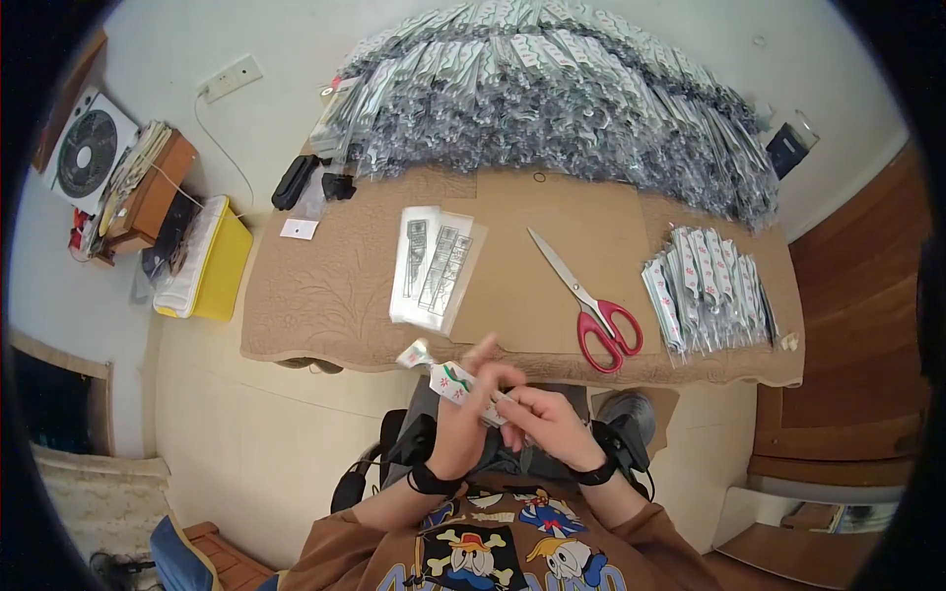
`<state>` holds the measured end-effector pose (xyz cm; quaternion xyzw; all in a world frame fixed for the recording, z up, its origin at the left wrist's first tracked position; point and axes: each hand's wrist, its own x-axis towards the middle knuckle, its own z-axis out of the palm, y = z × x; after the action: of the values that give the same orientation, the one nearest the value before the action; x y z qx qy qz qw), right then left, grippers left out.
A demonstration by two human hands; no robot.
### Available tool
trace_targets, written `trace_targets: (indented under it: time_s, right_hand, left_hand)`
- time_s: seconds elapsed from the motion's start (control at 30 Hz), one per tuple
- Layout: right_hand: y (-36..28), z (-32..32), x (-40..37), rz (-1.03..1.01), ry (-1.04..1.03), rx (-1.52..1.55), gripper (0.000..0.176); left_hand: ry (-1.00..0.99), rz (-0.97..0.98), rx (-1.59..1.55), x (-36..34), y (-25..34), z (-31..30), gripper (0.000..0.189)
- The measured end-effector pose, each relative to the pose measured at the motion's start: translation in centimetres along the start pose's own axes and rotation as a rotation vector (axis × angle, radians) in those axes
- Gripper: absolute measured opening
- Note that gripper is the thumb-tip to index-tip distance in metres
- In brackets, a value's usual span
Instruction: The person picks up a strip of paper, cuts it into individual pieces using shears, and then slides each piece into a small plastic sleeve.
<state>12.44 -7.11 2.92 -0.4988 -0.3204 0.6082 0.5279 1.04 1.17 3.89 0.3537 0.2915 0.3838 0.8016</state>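
Close to my chest, below the table's near edge, both hands hold one small white packet (445, 375) printed in red and green. My left hand (466, 414) grips it from below with fingers partly spread. At the packet's lower right end my right hand (548, 424) pinches it. A few clear packets (431, 266) lie flat on the table just beyond my hands. Red-handled scissors (591, 301) rest to their right, blades pointing to the far left.
The tan-covered table (325, 305) carries a huge heap of packets (552, 98) along its far side and a smaller fanned stack (708, 288) at the right. Left of it, a yellow bin (225, 264), a wooden box (153, 192) and a fan (87, 150) stand on the floor.
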Motion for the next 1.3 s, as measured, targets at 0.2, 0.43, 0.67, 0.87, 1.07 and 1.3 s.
trace_targets:
  time_s: [0.2,0.43,0.67,0.87,1.07,1.3]
  right_hand:
    - [-0.2,-5.6,-3.3,-0.046,-0.355,-0.658,0.024]
    - [-3.0,-6.2,-5.1,-0.314,-0.395,-0.071,0.03]
    - [-0.8,-0.8,0.1,0.17,-0.185,0.191,0.026]
    - [-0.8,-7.7,-4.2,-0.14,-0.433,-0.486,0.027]
    - [-3.1,-6.6,-4.8,-0.391,-0.469,0.043,0.023]
    - [-2.7,-1.3,-0.1,0.222,-0.254,0.129,0.026]
  left_hand:
    - [-0.07,0.159,-0.061,1.3,4.7,-2.9,0.041]
    - [-0.184,0.099,-0.438,2.1,5.7,-4.8,0.053]
    - [-0.161,-0.113,0.209,-0.2,0.4,0.3,0.054]
    - [-0.065,0.158,-0.133,1.8,7.5,-4.3,0.043]
    - [-0.346,0.066,-0.536,3.0,5.7,-5.5,0.057]
    - [-0.248,-0.023,0.406,-0.1,0.8,0.2,0.056]
